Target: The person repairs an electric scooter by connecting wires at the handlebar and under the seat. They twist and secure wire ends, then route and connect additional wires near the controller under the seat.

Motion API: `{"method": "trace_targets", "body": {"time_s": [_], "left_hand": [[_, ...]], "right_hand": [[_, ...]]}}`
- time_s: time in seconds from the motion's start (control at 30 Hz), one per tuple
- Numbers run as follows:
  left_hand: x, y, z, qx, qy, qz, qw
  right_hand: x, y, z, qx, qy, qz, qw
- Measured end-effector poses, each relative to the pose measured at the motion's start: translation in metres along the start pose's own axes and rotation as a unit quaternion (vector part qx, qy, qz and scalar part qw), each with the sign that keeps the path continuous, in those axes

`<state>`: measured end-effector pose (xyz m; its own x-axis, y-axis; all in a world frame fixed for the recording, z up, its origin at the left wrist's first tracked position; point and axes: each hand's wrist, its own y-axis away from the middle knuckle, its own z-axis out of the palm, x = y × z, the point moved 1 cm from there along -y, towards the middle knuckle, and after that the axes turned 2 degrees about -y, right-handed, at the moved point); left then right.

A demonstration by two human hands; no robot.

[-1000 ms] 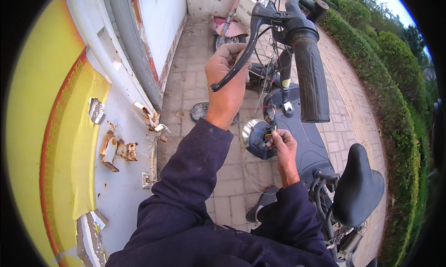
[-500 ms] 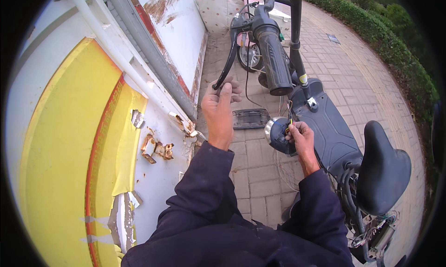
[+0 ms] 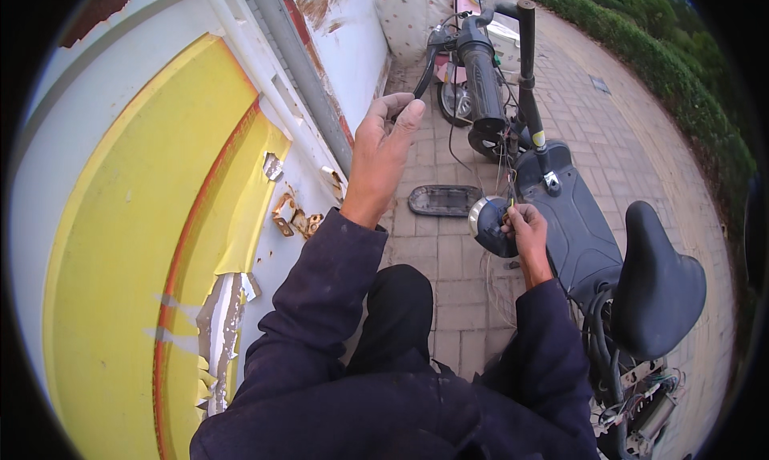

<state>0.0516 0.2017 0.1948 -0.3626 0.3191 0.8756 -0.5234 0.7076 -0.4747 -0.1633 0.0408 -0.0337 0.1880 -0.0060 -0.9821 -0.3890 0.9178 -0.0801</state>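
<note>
My left hand is raised at the centre, its fingers bent at the tip of the black brake lever, beside the handlebar grip. My right hand, lower and to the right, pinches thin wires with yellow insulation at the back of a round black lamp with a chrome rim. Loose thin wires hang below it, over the paving. The scooter's black deck and saddle are to the right of that hand.
A rusty white and yellow panel stands close on my left. A black oval piece lies on the paving. A small pink vehicle and spotted padding stand ahead. Exposed wiring is under the saddle. A hedge runs along the right.
My left hand now sits higher in the picture. The view has shifted, and my dark-trousered knee now shows below the hands. My right hand stays on the lamp's wires.
</note>
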Motion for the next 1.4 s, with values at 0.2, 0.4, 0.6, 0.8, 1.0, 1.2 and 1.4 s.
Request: {"method": "trace_targets", "body": {"time_s": [0.2, 0.4, 0.6, 0.8, 1.0, 1.2, 1.4], "left_hand": [[0.004, 0.002, 0.007, 0.019, -0.186, 0.080, 0.979], [0.015, 0.023, 0.020, 0.158, -0.283, 0.240, 0.915], [-0.016, 0.031, 0.060, 0.024, -0.080, 0.072, 0.994], [-0.038, -0.056, 0.094, 0.064, -0.029, 0.197, 0.978], [-0.045, -0.077, 0.119, 0.020, 0.045, 0.163, 0.985], [-0.084, -0.050, 0.113, 0.103, -0.069, 0.079, 0.989], [-0.160, 0.044, 0.102, -0.026, 0.002, -0.231, 0.973]], "right_hand": [[0.001, 0.001, 0.001, 0.003, 0.010, 0.006, 1.000], [-0.005, 0.003, 0.003, 0.012, -0.001, 0.018, 1.000], [-0.009, 0.005, 0.004, 0.030, -0.012, 0.005, 0.999], [-0.012, 0.005, 0.003, 0.023, -0.008, -0.006, 1.000], [-0.014, 0.004, 0.004, 0.027, -0.009, -0.003, 1.000], [-0.021, 0.003, 0.001, 0.013, -0.036, -0.001, 0.999], [-0.029, 0.007, -0.002, -0.024, -0.078, -0.009, 0.997]]}}
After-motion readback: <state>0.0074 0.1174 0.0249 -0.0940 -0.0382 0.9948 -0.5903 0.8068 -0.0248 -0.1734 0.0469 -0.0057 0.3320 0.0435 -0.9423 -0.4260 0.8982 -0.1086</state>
